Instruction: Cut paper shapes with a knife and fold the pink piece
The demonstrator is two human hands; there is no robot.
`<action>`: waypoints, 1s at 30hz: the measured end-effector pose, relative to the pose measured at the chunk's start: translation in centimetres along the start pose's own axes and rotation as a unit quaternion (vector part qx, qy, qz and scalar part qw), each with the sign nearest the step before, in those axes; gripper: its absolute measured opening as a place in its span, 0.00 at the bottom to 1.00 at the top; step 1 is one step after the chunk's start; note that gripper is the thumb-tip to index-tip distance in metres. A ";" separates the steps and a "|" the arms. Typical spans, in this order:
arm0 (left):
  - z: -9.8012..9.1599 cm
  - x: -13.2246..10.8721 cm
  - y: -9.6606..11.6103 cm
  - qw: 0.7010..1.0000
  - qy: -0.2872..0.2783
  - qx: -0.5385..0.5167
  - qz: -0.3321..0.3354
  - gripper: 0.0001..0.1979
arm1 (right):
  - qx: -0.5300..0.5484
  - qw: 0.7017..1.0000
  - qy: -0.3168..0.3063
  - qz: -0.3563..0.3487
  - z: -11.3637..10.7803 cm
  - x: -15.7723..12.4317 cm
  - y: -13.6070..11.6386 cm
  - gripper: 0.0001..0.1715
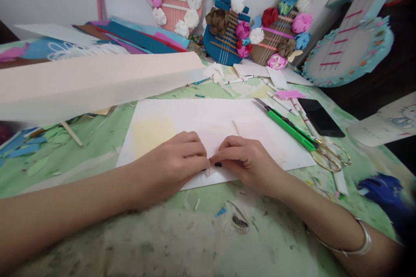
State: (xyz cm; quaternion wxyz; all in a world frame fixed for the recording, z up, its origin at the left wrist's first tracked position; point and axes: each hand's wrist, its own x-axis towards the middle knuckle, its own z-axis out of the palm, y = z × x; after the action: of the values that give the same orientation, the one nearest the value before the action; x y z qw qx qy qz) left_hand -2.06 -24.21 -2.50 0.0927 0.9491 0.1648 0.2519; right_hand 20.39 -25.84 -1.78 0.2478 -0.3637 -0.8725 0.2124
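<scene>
A white sheet (195,110) lies on the green-covered table, with a pale yellow patch (152,132) at its left and a faint pink area at its right. Over its front part, my left hand (180,158) and my right hand (245,160) meet, fingertips pinched close together. Between them is a small pale pinkish-white piece (212,169), mostly covered by the fingers. Both hands are closed, thumbs against fingers. A green cutter (289,129) rests across the sheet's right edge, touching gold-handled scissors (328,158).
Beyond the sheet stand decorated paper guitars (224,45). A large pale pink sheet (97,80) lies at the left. On the right are a black phone (320,117), white markers (282,104) and a dark blue object (385,194). Scraps (221,211) lie near the front.
</scene>
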 end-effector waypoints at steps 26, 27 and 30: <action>-2.6 0.3 1.3 0.989 -0.149 -0.009 0.025 0.15 | 0.022 1.000 -0.006 0.021 -0.1 0.1 0.0 0.12; -2.6 0.3 1.3 0.989 -0.148 -0.006 0.028 0.15 | 0.024 0.999 -0.005 0.034 -0.1 0.1 -0.1 0.12; -2.7 0.3 1.3 0.989 -0.141 -0.001 0.031 0.15 | 0.043 0.996 -0.004 0.076 -0.1 0.1 -0.2 0.12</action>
State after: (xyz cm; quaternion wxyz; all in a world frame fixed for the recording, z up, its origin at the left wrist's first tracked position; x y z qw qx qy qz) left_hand -2.81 -25.09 0.33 0.1081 0.9797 0.1202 0.1182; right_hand 20.28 -25.82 -1.56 0.2429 -0.4174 -0.8333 0.2691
